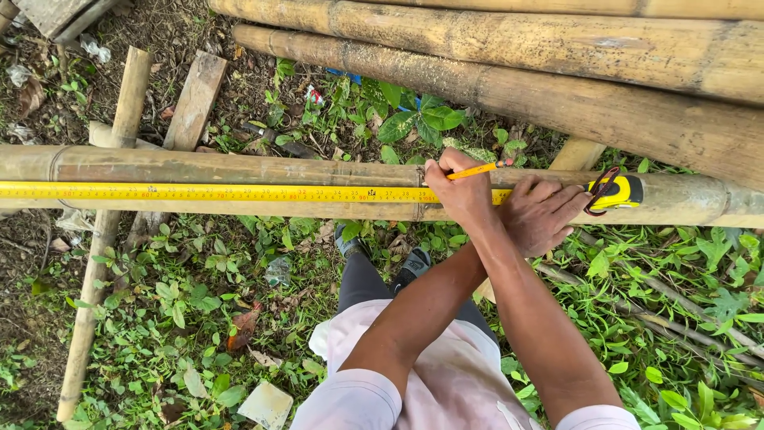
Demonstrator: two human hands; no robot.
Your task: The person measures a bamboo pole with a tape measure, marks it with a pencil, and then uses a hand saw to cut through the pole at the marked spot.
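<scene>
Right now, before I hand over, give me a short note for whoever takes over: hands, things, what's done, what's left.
Right hand: crossed over the left arm, grips a yellow pencil against the bamboo pole, at the tape's edge.
Left hand: rests flat on the yellow measuring tape, holding it to the pole beside the tape case.
Done: tape is stretched along the pole.
Left: no pencil mark shows on the pole yet.
</scene>
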